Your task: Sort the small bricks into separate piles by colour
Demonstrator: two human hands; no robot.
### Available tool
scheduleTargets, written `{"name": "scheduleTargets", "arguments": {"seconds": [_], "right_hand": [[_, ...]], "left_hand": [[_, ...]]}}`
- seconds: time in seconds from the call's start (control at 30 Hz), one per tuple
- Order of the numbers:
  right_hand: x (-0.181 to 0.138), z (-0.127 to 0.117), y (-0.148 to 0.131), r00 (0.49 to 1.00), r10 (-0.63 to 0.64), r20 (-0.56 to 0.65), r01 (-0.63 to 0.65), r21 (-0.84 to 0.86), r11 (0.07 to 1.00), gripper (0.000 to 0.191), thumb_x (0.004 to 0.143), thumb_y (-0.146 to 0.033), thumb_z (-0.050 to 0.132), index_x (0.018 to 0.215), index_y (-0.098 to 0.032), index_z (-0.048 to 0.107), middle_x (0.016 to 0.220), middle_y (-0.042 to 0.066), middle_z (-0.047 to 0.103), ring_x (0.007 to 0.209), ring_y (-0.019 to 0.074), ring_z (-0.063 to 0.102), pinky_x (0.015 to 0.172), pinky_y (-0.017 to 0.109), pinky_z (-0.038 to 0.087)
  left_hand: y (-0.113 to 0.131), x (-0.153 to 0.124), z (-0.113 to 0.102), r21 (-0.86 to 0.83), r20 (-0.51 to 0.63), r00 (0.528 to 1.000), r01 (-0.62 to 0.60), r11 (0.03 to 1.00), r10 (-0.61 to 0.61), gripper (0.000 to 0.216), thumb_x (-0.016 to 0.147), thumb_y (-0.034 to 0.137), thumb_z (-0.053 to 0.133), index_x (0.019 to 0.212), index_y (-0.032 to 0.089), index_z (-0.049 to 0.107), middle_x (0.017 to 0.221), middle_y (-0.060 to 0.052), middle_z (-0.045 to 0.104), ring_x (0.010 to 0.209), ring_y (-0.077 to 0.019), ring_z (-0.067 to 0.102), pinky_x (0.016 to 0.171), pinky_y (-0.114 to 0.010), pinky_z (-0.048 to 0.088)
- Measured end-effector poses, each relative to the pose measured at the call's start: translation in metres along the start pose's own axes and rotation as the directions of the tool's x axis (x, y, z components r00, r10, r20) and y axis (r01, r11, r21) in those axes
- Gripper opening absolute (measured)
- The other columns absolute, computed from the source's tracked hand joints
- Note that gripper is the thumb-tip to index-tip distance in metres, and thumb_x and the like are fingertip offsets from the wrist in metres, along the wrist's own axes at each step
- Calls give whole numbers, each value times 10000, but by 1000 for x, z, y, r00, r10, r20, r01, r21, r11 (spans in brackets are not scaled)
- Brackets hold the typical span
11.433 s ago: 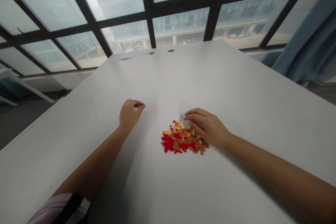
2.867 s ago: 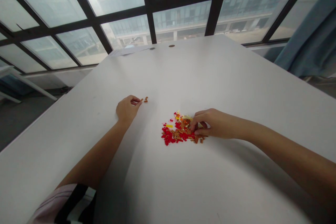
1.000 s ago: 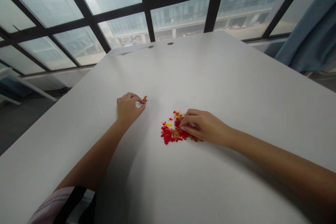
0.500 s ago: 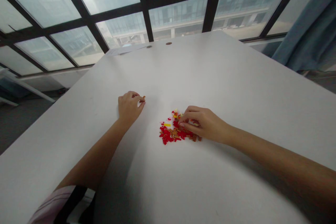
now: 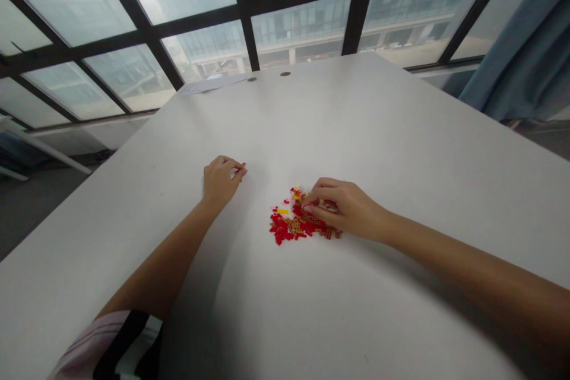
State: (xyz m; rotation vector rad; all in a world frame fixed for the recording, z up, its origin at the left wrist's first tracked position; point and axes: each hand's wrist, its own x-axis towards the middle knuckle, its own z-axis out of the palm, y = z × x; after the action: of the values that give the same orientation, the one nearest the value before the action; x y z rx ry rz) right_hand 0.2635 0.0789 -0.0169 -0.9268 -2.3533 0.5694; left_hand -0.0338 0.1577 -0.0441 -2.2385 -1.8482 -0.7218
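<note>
A small heap of tiny red, brown and yellow bricks (image 5: 291,224) lies on the white table (image 5: 378,148). My right hand (image 5: 342,209) rests on the heap's right side, thumb and forefinger pinched together over the pieces. What the pinch holds is too small to make out. My left hand (image 5: 221,179) lies to the left of the heap, fingers curled and pinched on small brown bricks (image 5: 243,165) at its fingertips.
A sheet of paper (image 5: 214,84) lies at the table's far edge near two round cable holes (image 5: 285,73). Large black-framed windows stand behind. A blue curtain (image 5: 521,53) hangs at the right. The table's left edge drops to the floor.
My left hand's fingers have closed over the small brown bricks that lay apart by its fingertips. My right hand has shifted slightly left across the heap.
</note>
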Motion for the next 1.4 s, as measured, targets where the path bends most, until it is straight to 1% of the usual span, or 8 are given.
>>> {"name": "scheduleTargets", "arguments": {"seconds": [0.2,0.47,0.73,0.87,0.97,1.13,1.23,1.4], "right_hand": [[-1,0,3,1000,2,-4,-2,-1,1000,179,925,-247,552,904,-186,719,843,56,645,640,125,598,601,259,451],[1,-2,5,1000,3,-14,-3,-11,1000,177,920,-247,558,916,-174,719,854,66,648,678,132,594,597,255,439],[-1,-3,5,999,7,-33,-7,4,1000,172,921,-251,554,905,-184,711,860,63,653,646,123,589,575,252,433],[-1,-4,5,999,6,-36,-7,-9,1000,162,913,-244,562,904,-188,714,857,63,663,677,133,607,587,254,438],[0,-5,4,999,-2,-39,1,-18,1000,161,912,-233,563,901,-182,715,851,64,663,674,132,605,584,251,436],[0,-5,3,999,-3,-37,3,-16,1000,170,915,-226,553,901,-173,713,854,67,661,668,127,600,580,249,436],[0,-4,4,999,-7,-37,7,-16,1000,178,921,-232,547,901,-175,714,850,67,660,680,129,603,583,247,437],[0,-3,5,999,-10,-45,9,-19,1000,174,921,-235,551,907,-173,714,846,61,655,656,119,588,571,240,427]], "left_hand": [[-5,4,3,-24,-5,1000,6,1000,-6,153,859,354,646,840,240,747,933,-54,669,946,-250,616,858,-410,437],[-5,5,7,-53,6,999,-51,997,51,132,835,388,687,853,286,769,954,-38,704,954,-250,598,886,-414,425],[-6,5,-2,-54,-108,994,-24,998,18,194,878,414,639,901,276,773,902,-55,674,943,-246,590,930,-424,407],[-15,8,-11,-122,5,996,-84,989,85,168,799,432,727,878,287,758,964,-27,703,964,-226,607,964,-395,397],[-24,8,-19,-126,110,979,-160,979,174,271,708,443,803,934,301,754,1108,-34,687,1079,-253,580,1018,-415,364],[-34,8,-29,-109,182,943,-262,959,278,199,747,411,791,935,351,766,1250,-40,621,1204,-265,514,1075,-456,296],[-35,8,-23,-106,165,945,-266,958,281,148,777,361,775,924,373,771,1231,-30,633,1172,-248,531,1063,-452,309],[-34,9,-4,-102,57,967,-240,965,247,82,824,334,739,897,342,774,1158,-22,671,1119,-227,561,1057,-433,327]]}}
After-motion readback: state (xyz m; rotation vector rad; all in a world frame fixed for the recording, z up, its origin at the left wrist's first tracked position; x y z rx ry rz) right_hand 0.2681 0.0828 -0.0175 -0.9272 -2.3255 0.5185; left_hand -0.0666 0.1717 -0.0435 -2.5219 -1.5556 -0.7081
